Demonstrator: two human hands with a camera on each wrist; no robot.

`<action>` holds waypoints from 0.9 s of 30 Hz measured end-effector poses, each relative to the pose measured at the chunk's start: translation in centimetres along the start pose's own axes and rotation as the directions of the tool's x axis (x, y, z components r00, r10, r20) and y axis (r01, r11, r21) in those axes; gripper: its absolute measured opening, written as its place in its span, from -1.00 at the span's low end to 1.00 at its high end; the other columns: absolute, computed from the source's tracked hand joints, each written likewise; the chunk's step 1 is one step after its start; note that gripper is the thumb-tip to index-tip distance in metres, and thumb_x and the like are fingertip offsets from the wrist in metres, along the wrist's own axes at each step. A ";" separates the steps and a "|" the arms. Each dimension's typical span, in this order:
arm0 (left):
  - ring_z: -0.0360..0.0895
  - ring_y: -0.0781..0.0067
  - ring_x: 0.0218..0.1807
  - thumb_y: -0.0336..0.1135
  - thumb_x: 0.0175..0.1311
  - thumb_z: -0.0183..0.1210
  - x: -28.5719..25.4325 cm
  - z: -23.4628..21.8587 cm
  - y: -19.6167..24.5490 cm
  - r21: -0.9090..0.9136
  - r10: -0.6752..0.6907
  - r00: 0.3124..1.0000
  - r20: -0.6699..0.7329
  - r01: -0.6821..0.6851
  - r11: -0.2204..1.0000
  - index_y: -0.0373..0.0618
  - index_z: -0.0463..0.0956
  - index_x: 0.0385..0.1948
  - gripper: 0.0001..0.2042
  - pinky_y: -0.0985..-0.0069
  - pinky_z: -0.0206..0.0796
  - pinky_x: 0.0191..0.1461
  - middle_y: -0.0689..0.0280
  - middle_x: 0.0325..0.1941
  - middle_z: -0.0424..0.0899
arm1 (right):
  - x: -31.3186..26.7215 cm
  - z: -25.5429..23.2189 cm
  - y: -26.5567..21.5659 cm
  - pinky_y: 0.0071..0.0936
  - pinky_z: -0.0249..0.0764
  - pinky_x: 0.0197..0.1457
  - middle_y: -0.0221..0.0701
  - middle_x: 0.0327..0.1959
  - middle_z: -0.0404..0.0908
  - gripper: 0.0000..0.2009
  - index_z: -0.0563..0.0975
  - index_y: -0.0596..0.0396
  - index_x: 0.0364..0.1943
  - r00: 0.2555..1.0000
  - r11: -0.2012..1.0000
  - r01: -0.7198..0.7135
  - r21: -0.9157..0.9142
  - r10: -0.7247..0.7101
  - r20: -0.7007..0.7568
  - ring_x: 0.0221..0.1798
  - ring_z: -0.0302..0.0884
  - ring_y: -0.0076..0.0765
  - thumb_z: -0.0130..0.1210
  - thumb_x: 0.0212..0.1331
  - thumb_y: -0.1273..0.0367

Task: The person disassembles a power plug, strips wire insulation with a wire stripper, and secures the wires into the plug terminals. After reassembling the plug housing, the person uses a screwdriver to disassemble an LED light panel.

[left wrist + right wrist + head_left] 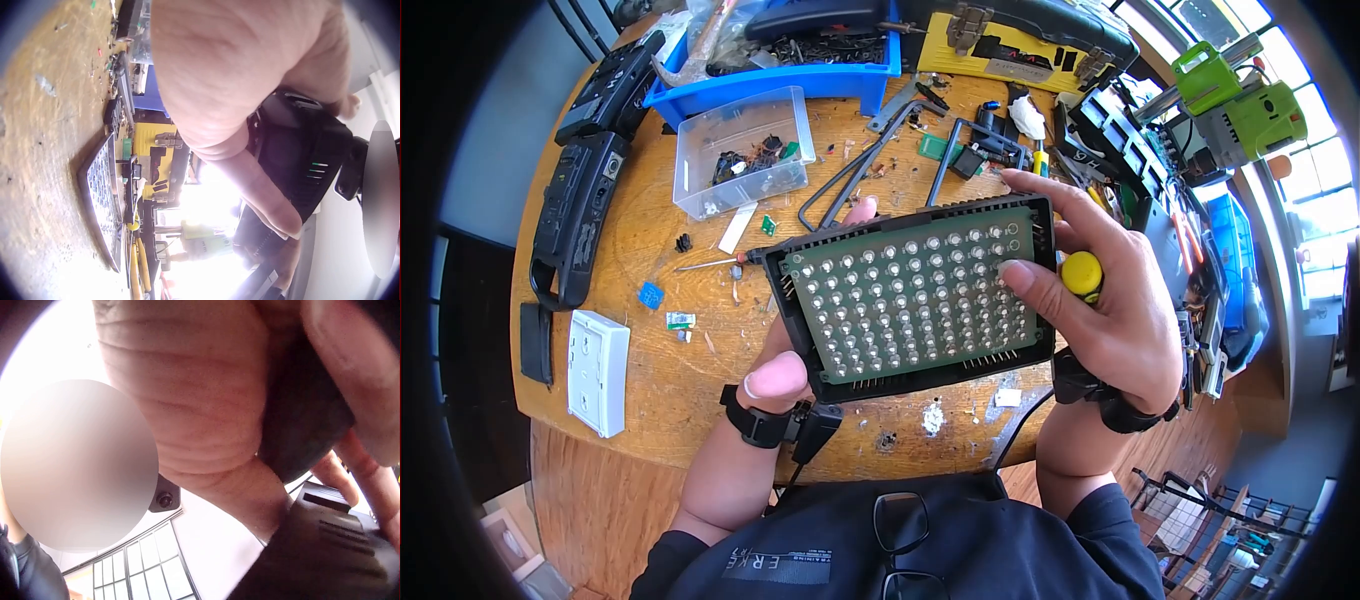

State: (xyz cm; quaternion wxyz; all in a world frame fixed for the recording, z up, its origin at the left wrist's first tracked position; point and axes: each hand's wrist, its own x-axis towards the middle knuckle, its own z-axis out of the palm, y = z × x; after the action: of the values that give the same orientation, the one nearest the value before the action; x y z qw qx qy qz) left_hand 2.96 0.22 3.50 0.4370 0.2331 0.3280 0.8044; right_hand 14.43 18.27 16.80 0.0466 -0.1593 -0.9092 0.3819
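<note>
A black plastic case with a green circuit board is raised over the workbench, tilted toward the head camera. Rows of small round clear LEDs cover the board, and pin headers line its edges. My left hand grips the case's left side, thumb at the lower left corner, most fingers hidden behind. On the right side my right hand holds the case, its thumb lying on the board. Within that palm sits a tool handle with a round yellow end; its dark part shows in the right wrist view.
A clear plastic box of small parts stands behind, before a blue bin and a yellow-black toolbox. Hex keys, a screwdriver and scraps lie around. A white plastic housing is front left; a green power tool is far right.
</note>
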 end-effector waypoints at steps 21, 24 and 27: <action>0.10 0.27 0.35 0.33 -0.56 0.28 0.0 0.0 0.1 -0.016 0.025 1.000 0.013 -0.024 1.000 -0.18 -0.25 0.36 0.32 0.22 0.01 0.37 0.15 0.38 0.04 | -2.0 -2.5 3.2 -0.44 0.33 0.04 -0.30 -0.27 0.49 -0.57 0.40 0.26 -0.02 0.813 0.879 0.468 0.091 -0.389 -0.433 -0.25 0.42 -0.47 0.14 0.05 0.29; 0.10 0.26 0.36 0.31 -0.54 0.30 0.2 -0.1 0.2 -0.019 0.028 0.999 0.015 -0.028 0.999 -0.18 -0.25 0.36 0.31 0.22 0.00 0.37 0.15 0.38 0.04 | -2.8 -2.7 2.9 -0.48 0.36 -0.03 -0.12 -0.15 0.56 -0.60 0.35 0.23 -0.07 0.812 0.892 0.452 -0.004 -0.413 -0.413 -0.22 0.49 -0.44 0.09 0.13 0.23; 0.10 0.26 0.36 0.28 -0.52 0.32 0.1 -0.2 0.2 -0.023 0.031 0.999 0.017 -0.031 0.999 -0.17 -0.25 0.36 0.30 0.22 0.00 0.37 0.15 0.38 0.04 | -3.9 -3.3 2.1 -0.50 0.37 -0.12 -0.01 -0.15 0.53 -0.61 0.30 0.20 -0.01 0.740 0.916 0.355 -0.186 -0.397 -0.542 -0.21 0.52 -0.31 -0.18 0.32 0.15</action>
State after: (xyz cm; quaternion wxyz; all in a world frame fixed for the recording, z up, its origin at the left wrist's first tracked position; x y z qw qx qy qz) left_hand 2.70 0.12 3.56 0.4300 0.2400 0.3112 0.8128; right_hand 19.32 20.61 17.80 0.3863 -0.0806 -0.8791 0.2672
